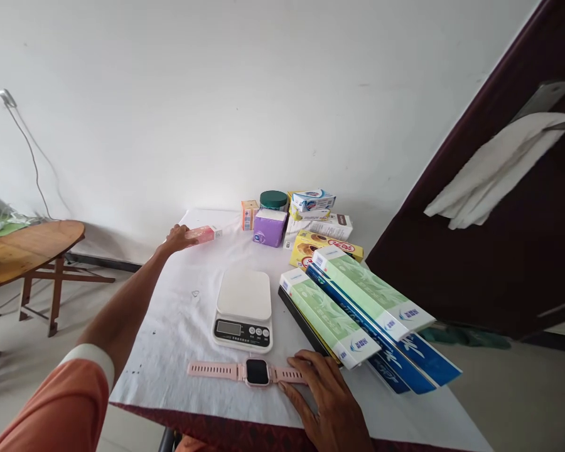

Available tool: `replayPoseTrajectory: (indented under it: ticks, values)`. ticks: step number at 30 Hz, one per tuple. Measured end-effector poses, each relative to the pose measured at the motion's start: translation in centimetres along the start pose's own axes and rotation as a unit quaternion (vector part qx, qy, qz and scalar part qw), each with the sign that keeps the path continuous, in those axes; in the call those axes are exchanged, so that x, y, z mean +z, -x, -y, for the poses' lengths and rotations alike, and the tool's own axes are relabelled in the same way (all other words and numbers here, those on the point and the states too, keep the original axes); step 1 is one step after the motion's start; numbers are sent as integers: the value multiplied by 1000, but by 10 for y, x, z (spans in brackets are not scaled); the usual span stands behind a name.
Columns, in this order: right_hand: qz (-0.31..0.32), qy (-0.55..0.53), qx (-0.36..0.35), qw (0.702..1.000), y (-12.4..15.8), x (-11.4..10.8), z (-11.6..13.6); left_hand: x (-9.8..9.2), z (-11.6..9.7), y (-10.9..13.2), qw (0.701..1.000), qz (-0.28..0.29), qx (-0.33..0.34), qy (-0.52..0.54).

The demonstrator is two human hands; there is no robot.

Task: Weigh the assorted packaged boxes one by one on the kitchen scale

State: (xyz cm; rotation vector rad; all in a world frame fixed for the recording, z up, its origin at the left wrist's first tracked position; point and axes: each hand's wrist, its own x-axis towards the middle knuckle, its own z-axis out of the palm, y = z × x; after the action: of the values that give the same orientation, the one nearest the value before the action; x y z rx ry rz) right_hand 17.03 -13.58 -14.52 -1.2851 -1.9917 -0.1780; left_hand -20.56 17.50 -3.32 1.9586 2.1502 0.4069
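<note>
My left hand [179,238] reaches far across the white-covered table [179,326] and is closed round a small pink box [206,235] near the far left edge. My right hand [327,402] lies flat on the near edge with its fingers spread, touching the strap of a pink smartwatch [250,372] that lies stretched out there. Just behind the watch stands a white kitchen scale [243,309] with nothing on its pan.
Long green and blue boxes [358,307] lie stacked at the right. At the far end stand a purple box [269,227], a green-lidded jar [274,199], a yellow biscuit box [322,246] and other small cartons. A wooden table [26,245] is left, a dark door [499,238] right.
</note>
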Motion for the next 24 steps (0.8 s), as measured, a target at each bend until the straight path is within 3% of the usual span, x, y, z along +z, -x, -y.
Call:
replayPoseTrajectory:
  ticks: [6,12,17,20,24]
  values:
    - [-15,4,6,1000,-2,-1,3,14,3,-20,999,-7,-16,-35]
    - [-4,-4,25,1000,-3,-2,6,17,5,-15,998,-21,-15,-51]
    - [10,-20,45,999,-7,-6,11,19,-23,3,997,-61,14,-48]
    - [25,-24,55,998,-10,-9,14,19,-65,32,988,-75,135,-15]
    - [41,-26,67,997,-12,-12,17,20,-133,96,921,-20,387,34]
